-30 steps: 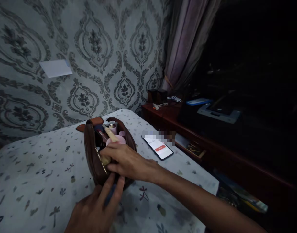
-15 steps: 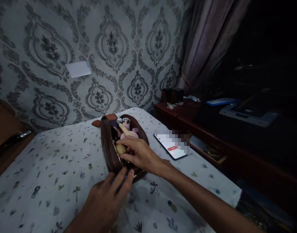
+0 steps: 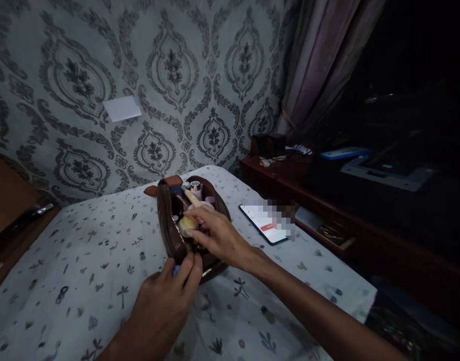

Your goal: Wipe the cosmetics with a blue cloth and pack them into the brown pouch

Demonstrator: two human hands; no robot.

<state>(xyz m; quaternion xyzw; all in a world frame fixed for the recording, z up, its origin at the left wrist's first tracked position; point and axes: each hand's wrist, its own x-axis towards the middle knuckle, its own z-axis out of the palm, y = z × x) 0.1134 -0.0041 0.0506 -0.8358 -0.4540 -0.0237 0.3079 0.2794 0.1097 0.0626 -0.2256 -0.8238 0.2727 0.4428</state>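
A brown toiletry bag stands unzipped on the bed, filled with cosmetics. Inside its mouth, my right hand pinches a small round jar with a yellowish lid between thumb and fingers. My left hand grips the bag's near rim with bent fingertips; a small bit of blue shows between the fingers, too hidden to name. Beyond my right hand, a beige-capped tube, a pink bottle with a silvery cap and a pink round item, partly covered by my fingers, sit in the bag.
A phone with a lit screen lies on the patterned bedsheet right of the bag. Further right stands a dark red desk with a partly open drawer. The papered wall rises behind the bed.
My right hand has tilted and slightly raised the yellow-lidded jar, so more of its side shows. My left fingers have drawn closer together at the bag's near rim.
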